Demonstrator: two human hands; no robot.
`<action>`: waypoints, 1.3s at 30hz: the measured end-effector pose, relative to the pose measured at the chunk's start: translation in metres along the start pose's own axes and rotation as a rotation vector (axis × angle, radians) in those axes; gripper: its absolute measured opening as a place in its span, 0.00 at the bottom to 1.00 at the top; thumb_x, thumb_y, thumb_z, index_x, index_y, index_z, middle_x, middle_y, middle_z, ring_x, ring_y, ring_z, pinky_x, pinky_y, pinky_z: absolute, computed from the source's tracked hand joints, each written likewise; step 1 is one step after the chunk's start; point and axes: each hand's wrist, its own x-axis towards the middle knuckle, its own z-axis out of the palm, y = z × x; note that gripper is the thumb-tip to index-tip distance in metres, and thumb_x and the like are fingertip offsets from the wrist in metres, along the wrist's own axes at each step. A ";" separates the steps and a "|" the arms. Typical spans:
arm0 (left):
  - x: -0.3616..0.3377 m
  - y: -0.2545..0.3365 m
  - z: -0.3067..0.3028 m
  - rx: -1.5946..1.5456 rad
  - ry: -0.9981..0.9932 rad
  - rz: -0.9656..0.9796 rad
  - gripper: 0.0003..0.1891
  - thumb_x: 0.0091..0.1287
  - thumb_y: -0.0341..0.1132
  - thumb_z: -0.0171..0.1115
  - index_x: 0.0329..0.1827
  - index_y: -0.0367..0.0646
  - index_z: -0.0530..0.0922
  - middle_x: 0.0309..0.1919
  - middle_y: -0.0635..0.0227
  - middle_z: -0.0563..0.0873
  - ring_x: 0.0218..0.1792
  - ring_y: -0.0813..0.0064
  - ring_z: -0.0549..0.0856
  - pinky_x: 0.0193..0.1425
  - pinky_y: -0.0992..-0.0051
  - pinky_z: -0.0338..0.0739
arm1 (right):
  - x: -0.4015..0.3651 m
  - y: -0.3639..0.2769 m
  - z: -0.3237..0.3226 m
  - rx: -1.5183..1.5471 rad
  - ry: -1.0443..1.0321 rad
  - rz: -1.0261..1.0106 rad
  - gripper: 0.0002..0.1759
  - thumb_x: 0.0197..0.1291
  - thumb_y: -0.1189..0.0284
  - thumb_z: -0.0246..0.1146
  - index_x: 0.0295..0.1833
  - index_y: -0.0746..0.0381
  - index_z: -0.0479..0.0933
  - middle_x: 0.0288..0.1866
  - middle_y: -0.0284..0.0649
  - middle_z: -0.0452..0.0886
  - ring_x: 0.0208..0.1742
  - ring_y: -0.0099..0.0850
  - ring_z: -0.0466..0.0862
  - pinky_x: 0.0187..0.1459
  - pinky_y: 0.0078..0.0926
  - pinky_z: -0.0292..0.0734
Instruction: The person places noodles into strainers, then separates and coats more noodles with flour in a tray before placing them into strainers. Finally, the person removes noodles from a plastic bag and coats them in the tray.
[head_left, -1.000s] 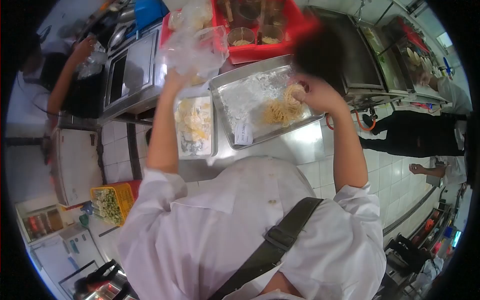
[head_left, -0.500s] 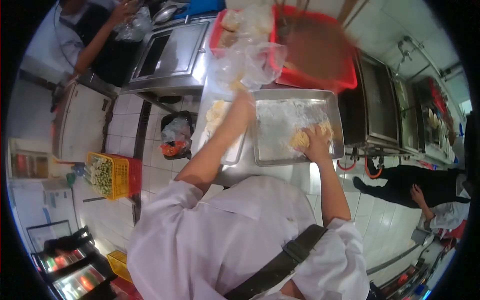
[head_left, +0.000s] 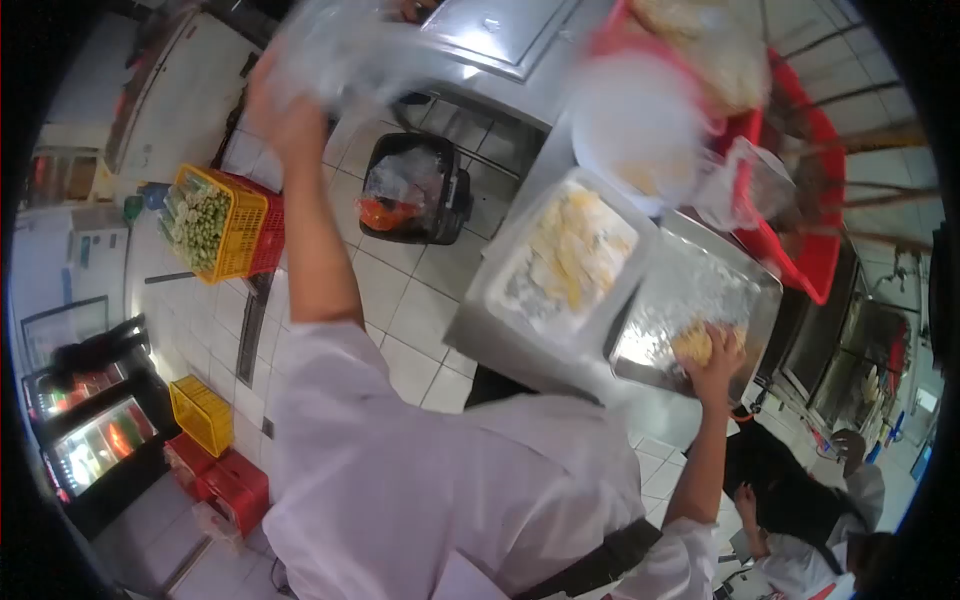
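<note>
My left hand point(head_left: 285, 110) is raised at the upper left, smeared by motion. Its fingers grip a clear plastic bag point(head_left: 345, 50), also blurred. My right hand point(head_left: 717, 358) rests in a shallow metal tray point(head_left: 650, 345) dusted with white powder. Its fingers curl over a pale yellow, stringy-looking clump point(head_left: 692, 345), partly hidden by the hand. Between the hands stands a white rectangular tub point(head_left: 505, 290) with powdered yellow pieces point(head_left: 570, 260) inside. A whitish round shape point(head_left: 635, 120) behind the tub is too blurred to name.
Red tubs point(head_left: 825, 230) with plastic-wrapped contents stand behind the tray. Below the counter's left edge is a black bin point(head_left: 455, 215) with plastic and orange scraps. A yellow crate point(head_left: 235, 235) of green vegetables stands on the left. A co-worker point(head_left: 790, 490) is at the lower right.
My left arm has swung from above the counter to the far left, carrying the plastic bag. The view has turned left, showing the tub fully. My right hand stays on the yellow clump.
</note>
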 end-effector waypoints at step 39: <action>-0.245 0.408 0.164 -0.169 -1.754 0.619 0.24 0.62 0.39 0.67 0.63 0.56 0.77 0.60 0.48 0.76 0.57 0.36 0.78 0.60 0.51 0.78 | -0.007 0.046 -0.003 0.289 0.319 0.195 0.31 0.50 0.66 0.69 0.62 0.57 0.72 0.61 0.49 0.77 0.66 0.48 0.74 0.68 0.39 0.67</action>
